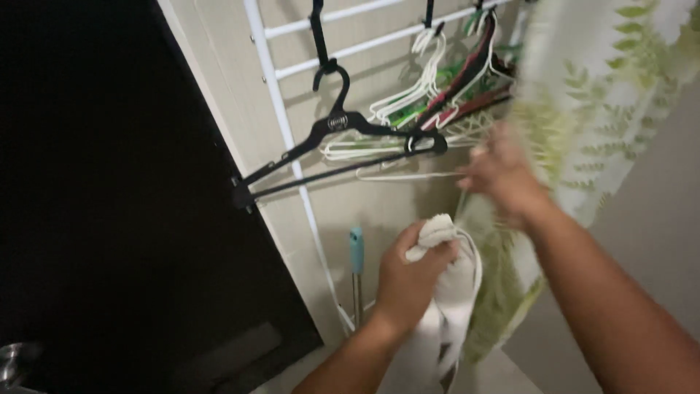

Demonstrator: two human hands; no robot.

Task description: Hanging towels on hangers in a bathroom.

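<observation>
My left hand (408,281) is closed around a bunched white cloth (452,292) that hangs down below my fist. My right hand (499,175), blurred by motion, is raised at the hangers, beside a white hanger (408,175) and against a hanging fabric with a green fern print (612,109); I cannot tell whether its fingers hold anything. A black hanger (343,128) hangs from a white wall rack (273,73), with a cluster of white, green and dark red hangers (445,87) to its right.
A dark door or panel (109,197) fills the left side. A pole with a teal handle (356,252) leans against the beige wall under the rack. A metal object (14,361) shows at the bottom left corner.
</observation>
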